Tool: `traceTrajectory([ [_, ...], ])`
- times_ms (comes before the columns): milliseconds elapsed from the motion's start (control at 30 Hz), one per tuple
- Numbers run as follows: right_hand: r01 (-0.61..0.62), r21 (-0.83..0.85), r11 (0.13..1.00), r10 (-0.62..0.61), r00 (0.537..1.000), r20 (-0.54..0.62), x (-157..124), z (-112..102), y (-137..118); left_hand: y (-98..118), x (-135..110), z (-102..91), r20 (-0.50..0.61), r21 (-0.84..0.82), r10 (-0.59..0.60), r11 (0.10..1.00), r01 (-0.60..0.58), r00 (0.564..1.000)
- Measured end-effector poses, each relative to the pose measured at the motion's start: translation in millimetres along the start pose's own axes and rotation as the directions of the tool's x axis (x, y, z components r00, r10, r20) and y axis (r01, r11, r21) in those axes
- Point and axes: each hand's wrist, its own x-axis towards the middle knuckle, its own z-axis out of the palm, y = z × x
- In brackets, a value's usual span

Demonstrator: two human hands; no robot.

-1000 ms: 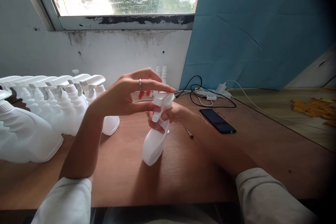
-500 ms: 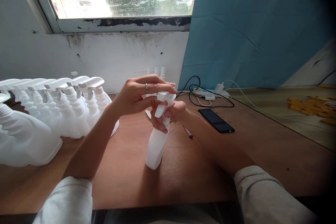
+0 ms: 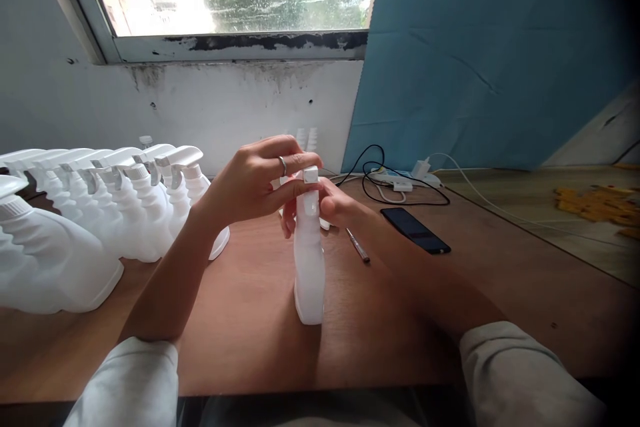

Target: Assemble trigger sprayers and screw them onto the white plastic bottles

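Note:
A white spray bottle (image 3: pixel 310 273) stands upright on the brown table in front of me, narrow side toward me. My left hand (image 3: pixel 255 180), with a ring on one finger, grips the trigger head (image 3: pixel 311 175) at its top between thumb and fingers. Behind the bottle's neck, my right hand (image 3: pixel 340 203) is closed around it; part of its fingers shows on the left side, the rest is hidden. To the left, several similar white spray bottles (image 3: pixel 150 213) stand in rows, and a nearer one (image 3: pixel 55 253) stands in front of them.
A pen (image 3: pixel 358 245) and a black phone (image 3: pixel 416 230) lie right of the bottle. Behind them are a power strip (image 3: pixel 427 179) with plugs and a tangled black cable (image 3: pixel 380 190). The wall with a window (image 3: pixel 235 47) and a blue sheet (image 3: pixel 475 67) rises at the back.
The bottle has turned so its trigger head faces me, and it stands straighter, with its base slightly further right. Both hands remain at its top; my right fingers are now mostly behind it.

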Motion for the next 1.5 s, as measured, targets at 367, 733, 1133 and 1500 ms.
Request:
traceTrajectory([
  [367,-0.037,0.021,0.999,0.041,0.984,-0.176,3,24,-7,3,2,-4.4,-0.009,0.039,-0.050,0.998,0.050,0.999],
  [733,0.034,0.002,0.999,-0.034,0.994,-0.102,1,27,-8,8,2,-9.5,-0.022,0.081,-0.003,0.997,0.004,1.000],
  [1133,0.026,-0.069,0.997,-0.040,0.977,-0.208,-1,29,-15,6,3,-7.8,-0.055,-0.022,-0.001,1.000,-0.001,0.998],
  [1500,0.052,-0.060,0.997,-0.063,0.981,-0.183,-1,29,-18,-6,5,12.8,-0.310,-0.202,0.062,0.971,-0.129,0.949],
])
